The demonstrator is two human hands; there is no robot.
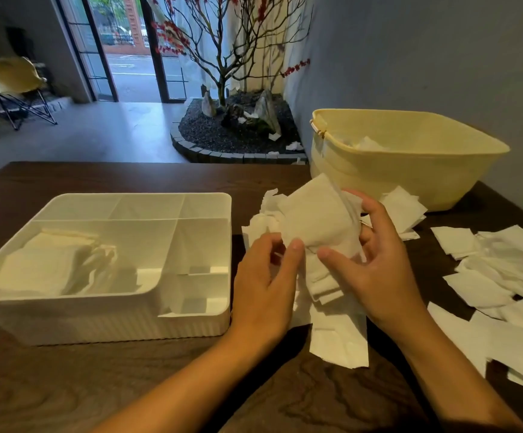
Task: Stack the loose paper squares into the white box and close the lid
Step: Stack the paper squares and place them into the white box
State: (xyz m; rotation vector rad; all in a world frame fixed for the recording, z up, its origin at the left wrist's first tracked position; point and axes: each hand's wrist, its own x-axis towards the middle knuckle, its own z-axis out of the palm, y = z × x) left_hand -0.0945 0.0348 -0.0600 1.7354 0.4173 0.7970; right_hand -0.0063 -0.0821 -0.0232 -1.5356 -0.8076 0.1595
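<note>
A: Where was the paper?
B: A bunch of squares was up off the counter, centre frame, between both hands. More loose squares lay scattered at 3 o'clock, some under the hands, some inside the yellow tub at 1 o'clock.

A: Grip state?
B: Left hand pinched the bunch's lower edge, thumb on the near side. Right hand cupped it from the right, fingers curled round the far side, thumb in front. Both were grasping paper.

A: Why held like that?
B: Looked like squaring up the bunch before dropping it in, judging by the two-sided hold.

A: Hand pose?
B: Both forearms came in from 6 o'clock, palms turned inward, facing each other.

A: Box?
B: White box sat at 9 o'clock, just beside the left hand, open. A stack already lay in its big left compartment. Lid couldn't be made out for sure; a white edge showed at far left.
</note>
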